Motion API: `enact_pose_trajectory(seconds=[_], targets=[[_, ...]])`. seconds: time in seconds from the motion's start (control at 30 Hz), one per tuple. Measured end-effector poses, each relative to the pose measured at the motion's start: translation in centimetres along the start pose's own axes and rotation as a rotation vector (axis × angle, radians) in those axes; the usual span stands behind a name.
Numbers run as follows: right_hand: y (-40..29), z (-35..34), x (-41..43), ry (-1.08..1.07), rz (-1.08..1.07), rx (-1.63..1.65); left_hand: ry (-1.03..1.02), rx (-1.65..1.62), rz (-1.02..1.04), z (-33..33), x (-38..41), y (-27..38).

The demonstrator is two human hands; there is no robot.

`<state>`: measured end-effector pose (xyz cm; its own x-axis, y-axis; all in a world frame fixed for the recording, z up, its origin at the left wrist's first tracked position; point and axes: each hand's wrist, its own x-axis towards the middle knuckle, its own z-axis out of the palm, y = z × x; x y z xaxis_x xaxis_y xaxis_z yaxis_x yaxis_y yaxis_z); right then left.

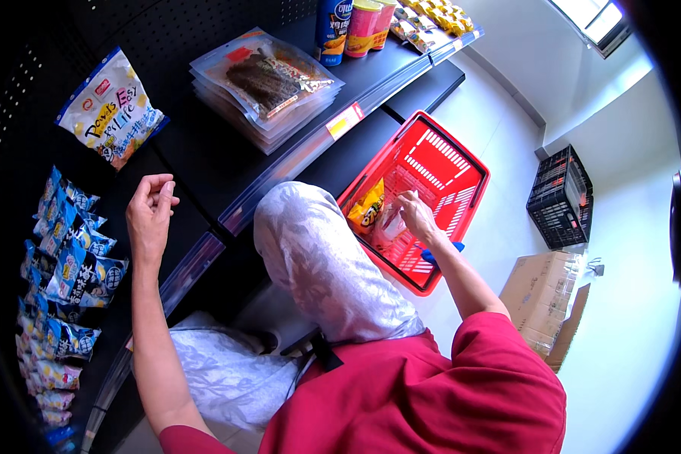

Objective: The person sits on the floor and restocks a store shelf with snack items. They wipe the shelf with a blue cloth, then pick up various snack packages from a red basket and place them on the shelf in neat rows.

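My left hand [152, 218] hovers over the black shelf [198, 153], with loosely bent fingers and nothing visible in them. Nearest to it stands a white and blue snack bag [113, 110] bearing writing. Down inside a red plastic shopping basket [474, 164] is my right hand [417, 215], its fingers bent at a clear plastic package [390, 228] with a white and red label. The hand partly covers that package, and whether it grips it cannot be told. Beside the package in the basket lies a yellow snack bag [369, 209].
Clear flat packs [267, 85] are stacked on the shelf near a blue canister [333, 34] and pink tubs [364, 28]. Small blue snack packets [82, 272] fill the left side. A black crate [562, 198] and a cardboard box [539, 295] sit by the wall. My knee [318, 244] is beside the basket.
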<state>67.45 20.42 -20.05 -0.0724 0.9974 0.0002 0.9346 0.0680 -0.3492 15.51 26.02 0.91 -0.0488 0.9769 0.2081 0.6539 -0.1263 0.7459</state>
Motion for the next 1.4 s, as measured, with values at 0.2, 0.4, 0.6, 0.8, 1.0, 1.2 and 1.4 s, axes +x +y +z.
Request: enact_pose_trajectory(seconds=[0.2, 0.4, 0.6, 0.8, 1.0, 1.2, 1.4], targets=[[1.0, -1.7, -1.8, -0.079, -0.071, -0.001, 0.002, -0.008, 0.026, -0.2, -0.1, -0.8], [0.0, -7.7, -4.8, -0.019, -0.020, 0.117, 0.006, -0.024, 0.039, -0.5, -0.2, -0.7], [-4.3, -17.2, -5.5, 0.237, -0.066, 0.094, 0.000, -0.068, 0.020, -0.5, -0.6, 0.3], [-11.5, -27.3, -4.9, 0.361, -0.202, 0.125, -0.003, -0.132, 0.048, -0.5, -1.1, 1.4], [-18.8, -33.3, -2.0, 0.502, -0.364, 0.278, 0.014, -0.218, 0.090, -1.5, -1.6, 1.7], [-27.2, -34.9, 3.6, 0.575, -0.634, 0.324, -0.089, -0.382, 0.083, -3.0, -1.8, 3.1], [-37.0, -30.6, 10.7, 0.480, -0.913, 0.426, 0.059, -0.472, 0.154, -4.1, -1.7, 3.1]])
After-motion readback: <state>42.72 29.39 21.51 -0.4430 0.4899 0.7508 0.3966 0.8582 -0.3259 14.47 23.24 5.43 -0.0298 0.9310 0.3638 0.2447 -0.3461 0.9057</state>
